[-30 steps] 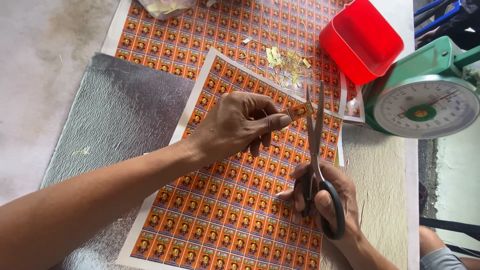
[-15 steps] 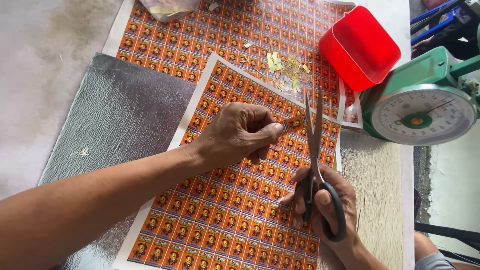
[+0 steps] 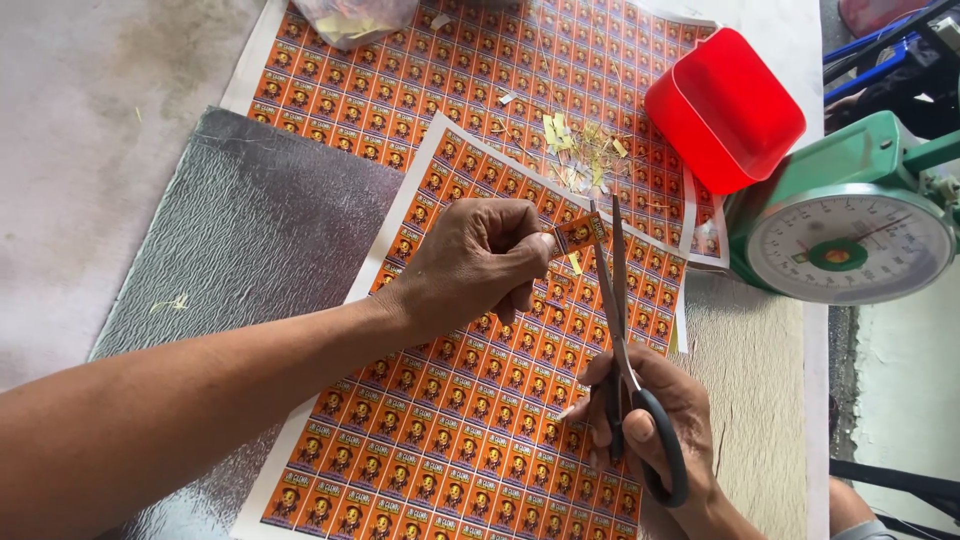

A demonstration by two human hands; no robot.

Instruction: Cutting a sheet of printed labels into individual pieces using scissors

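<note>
moved: left hand (image 3: 478, 262) has lifted the small orange label (image 3: 580, 232) higher, toward 12 o'clock, since 0.5 s ago | left: thumb and forefinger pinched on label, above the printed sheet (image 3: 440, 440) | right hand (image 3: 650, 425): fingers closed through scissors (image 3: 625, 340) handles, blades nearly closed, tips at label's 3 o'clock | red tub (image 3: 725, 108) at 1 o'clock, green scale (image 3: 850, 225) at 3 o'clock
</note>
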